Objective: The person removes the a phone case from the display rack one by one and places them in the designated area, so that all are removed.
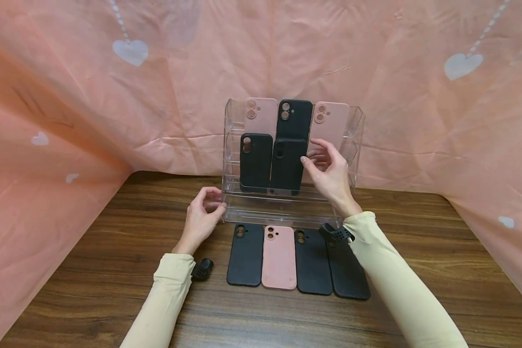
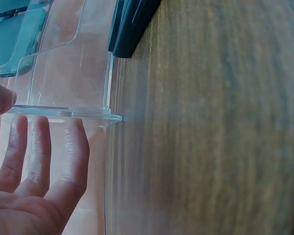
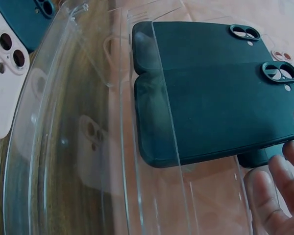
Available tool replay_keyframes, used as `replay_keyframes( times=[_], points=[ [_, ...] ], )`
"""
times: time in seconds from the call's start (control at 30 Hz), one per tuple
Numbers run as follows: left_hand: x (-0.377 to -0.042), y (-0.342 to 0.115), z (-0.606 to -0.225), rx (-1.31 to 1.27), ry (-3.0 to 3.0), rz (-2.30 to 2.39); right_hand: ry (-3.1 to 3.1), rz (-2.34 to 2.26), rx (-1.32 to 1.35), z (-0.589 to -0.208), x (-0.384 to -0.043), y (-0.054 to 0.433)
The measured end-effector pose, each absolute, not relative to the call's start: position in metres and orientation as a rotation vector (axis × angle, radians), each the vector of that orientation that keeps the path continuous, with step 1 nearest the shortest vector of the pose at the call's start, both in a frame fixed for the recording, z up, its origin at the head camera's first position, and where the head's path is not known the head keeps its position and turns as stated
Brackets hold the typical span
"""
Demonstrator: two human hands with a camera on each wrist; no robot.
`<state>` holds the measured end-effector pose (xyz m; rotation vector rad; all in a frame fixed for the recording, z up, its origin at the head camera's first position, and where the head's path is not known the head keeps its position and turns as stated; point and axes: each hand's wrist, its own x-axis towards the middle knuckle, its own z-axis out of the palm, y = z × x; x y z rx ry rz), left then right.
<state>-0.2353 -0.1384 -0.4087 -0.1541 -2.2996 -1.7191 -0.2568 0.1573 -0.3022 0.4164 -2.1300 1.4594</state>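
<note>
A clear tiered display stand (image 1: 282, 215) holds black and pink phone cases. In its lower filled tier, a black phone case (image 1: 289, 166) leans beside another black case (image 1: 255, 162). My right hand (image 1: 332, 176) is at the right edge of the first, thumb on its edge and fingers beside and behind it; the right wrist view shows the fingertips (image 3: 291, 149) against that edge. My left hand (image 1: 200, 217) holds the stand's left side: in the left wrist view its fingers (image 2: 36, 142) rest outside the clear wall, the thumb at the front edge.
Behind, the upper tier bears a pink case (image 1: 261, 113), a black case (image 1: 295, 118) and another pink case (image 1: 330, 121). Several cases lie on the wooden table (image 1: 113, 270) before the stand, including a pink one (image 1: 279, 258). A pink cloth (image 1: 191, 87) hangs around.
</note>
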Motion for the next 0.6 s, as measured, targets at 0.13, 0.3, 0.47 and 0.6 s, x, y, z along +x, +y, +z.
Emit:
replay_keyframes(
  times=[0.13, 0.3, 0.47, 0.6],
  points=[
    [-0.2374, -0.1389, -0.4122, -0.162, -2.297, -1.71, -2.139, 1.459, 0.42, -0.2996, -0.2562, 0.1571],
    [-0.2372, -0.1389, -0.413, -0.162, -2.302, -1.703, -2.122, 1.445, 0.479, -0.2995, -0.2575, 0.1577],
    [-0.2366, -0.1382, -0.4124, -0.161, -2.302, -1.705, -2.122, 1.492, 0.55, -0.298, -0.2568, 0.1583],
    [-0.237, -0.1386, -0.4126, -0.154, -2.307, -1.691, -2.142, 1.524, 0.574, -0.2958, -0.2557, 0.1581]
  ],
)
